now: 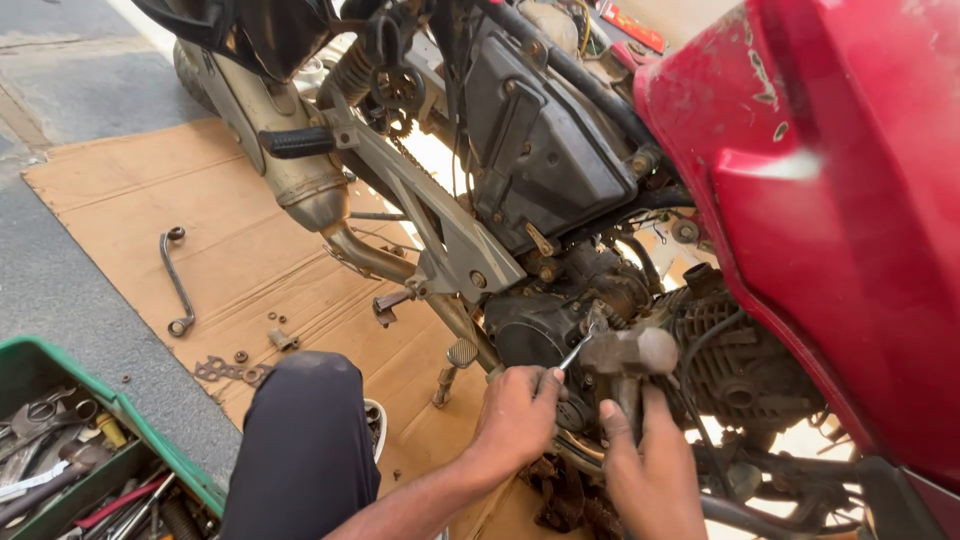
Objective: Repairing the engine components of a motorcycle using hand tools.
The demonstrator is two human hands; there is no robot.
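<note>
Closest to the camera, the person's dark-trousered knee fills the near foreground, and both bare forearms reach past it toward the engine of a red motorcycle standing on flattened cardboard. At centre right, the right hand is wrapped tight round the handle of a hammer, whose worn grey head stands just in front of the engine casing. Left of it, the left hand is closed round a slim metal tool, probably a punch or screwdriver, its tip laid against the casing just beside the hammer head. Judging from this, a blow that lands off-centre could glance off the thin shaft and hit the knuckles of the holding hand, which sit very near; a slanted tip might also skid and score the casing or nearby hoses. Farther left, a bent ring spanner lies on the cardboard with loose nuts and a flat bracket near it, small parts that could easily be kicked away by the knee. At the near left corner, a green toolbox holds a jumble of tools.
</note>
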